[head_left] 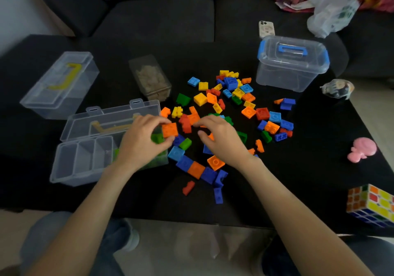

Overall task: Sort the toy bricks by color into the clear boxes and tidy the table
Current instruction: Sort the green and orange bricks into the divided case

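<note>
Many loose toy bricks [231,96] in orange, blue, yellow, red and green lie scattered over the middle of the black table [309,186]. My left hand [142,141] hovers at the right end of an open clear divided box [81,162]. Its fingers and thumb close around an orange brick [170,130]. A green brick [157,138] shows just under that hand, and more green bricks [158,161] fill the box's right compartment. My right hand [222,140] is curled over the pile with fingers apart and holds nothing that I can see.
A shut clear box with a yellow handle [59,83] stands far left, and one with a blue handle [292,62] far right. A small container [151,77], a phone [266,29], a pink toy [362,149] and a puzzle cube [371,205] sit around. A dark sofa [149,9] lies beyond.
</note>
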Demonstrator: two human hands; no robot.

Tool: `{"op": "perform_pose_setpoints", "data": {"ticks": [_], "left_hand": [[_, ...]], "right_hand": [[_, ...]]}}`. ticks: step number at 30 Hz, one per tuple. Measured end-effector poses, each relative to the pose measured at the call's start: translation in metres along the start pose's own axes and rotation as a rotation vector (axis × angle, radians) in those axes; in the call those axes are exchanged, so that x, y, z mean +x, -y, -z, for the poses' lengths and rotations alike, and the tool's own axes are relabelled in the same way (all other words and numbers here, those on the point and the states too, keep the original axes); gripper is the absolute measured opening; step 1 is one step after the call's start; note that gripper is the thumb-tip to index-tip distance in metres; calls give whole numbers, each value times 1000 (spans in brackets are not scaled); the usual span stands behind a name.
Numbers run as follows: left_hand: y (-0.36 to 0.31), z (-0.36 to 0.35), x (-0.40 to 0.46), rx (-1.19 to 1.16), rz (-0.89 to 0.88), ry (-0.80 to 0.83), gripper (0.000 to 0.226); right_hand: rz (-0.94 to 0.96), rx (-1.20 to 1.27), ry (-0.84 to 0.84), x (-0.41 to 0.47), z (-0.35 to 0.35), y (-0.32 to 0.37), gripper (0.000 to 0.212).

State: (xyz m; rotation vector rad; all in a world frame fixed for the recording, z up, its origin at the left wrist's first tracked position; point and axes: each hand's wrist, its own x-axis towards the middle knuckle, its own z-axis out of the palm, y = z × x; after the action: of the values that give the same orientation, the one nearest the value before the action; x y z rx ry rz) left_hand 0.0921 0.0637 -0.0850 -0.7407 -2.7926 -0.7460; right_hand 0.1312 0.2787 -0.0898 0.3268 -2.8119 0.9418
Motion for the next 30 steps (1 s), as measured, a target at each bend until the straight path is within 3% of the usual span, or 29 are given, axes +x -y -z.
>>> {"op": "perform_pose_setpoints", "data": {"ticks": [5, 10, 14, 19, 23, 30], "left_hand": [[33, 26, -29, 70, 62, 69, 36], [40, 26, -37, 72, 73, 170, 49], [46, 28, -43, 84, 87, 119, 48], [61, 34, -55, 137, 69, -5, 35], [70, 36, -59, 161, 96, -33, 25], [73, 33, -47, 242, 112, -27, 14]], "right_hand": [[95, 27, 85, 14, -39, 47, 36], [37, -3, 139, 10, -61, 57, 42], [43, -97, 114, 8, -61, 57, 41], [191, -232, -5, 20, -65, 73, 30], [146, -554, 116, 35, -77, 89, 34], [137, -400, 259, 46, -72, 89, 36]]}}
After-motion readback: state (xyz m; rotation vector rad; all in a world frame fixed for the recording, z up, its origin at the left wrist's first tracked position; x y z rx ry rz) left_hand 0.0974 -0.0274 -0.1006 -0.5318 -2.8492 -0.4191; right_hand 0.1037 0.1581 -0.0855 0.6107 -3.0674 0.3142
